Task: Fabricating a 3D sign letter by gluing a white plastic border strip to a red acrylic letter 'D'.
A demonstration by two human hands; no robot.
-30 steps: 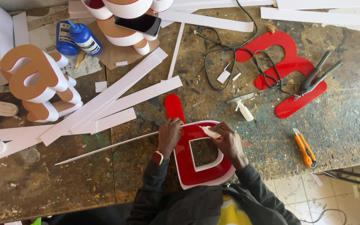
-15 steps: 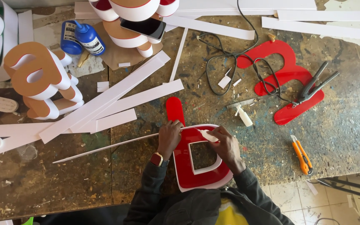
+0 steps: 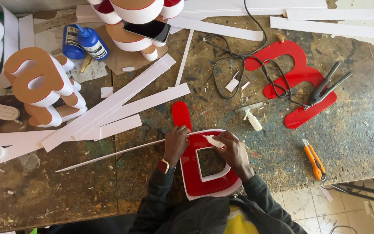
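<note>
A red flat letter [image 3: 193, 173] with a white strip rim lies at the workbench's near edge. My left hand [image 3: 176, 142], a watch on its wrist, grips a long thin white strip [image 3: 109, 155] and holds it against the letter's top edge. This strip runs off to the left across the bench. My right hand [image 3: 233, 151] rests on the letter's upper right corner and holds a small white tube [image 3: 213, 140], its tip pointing at the rim between the two hands.
Nearby lie a small white bottle [image 3: 253, 121], an orange utility knife [image 3: 314, 161], pliers [image 3: 326, 85] on a red letter [image 3: 297, 69], and a black cable [image 3: 234, 56]. Wide white strips [image 3: 122, 99], brown-faced letters [image 3: 37, 82], blue bottles [image 3: 85, 41] and a phone [image 3: 146, 29] fill the left and back.
Both hands stay at the letter's top edge. My right hand has shifted slightly left with the tube. The view has drifted a little.
</note>
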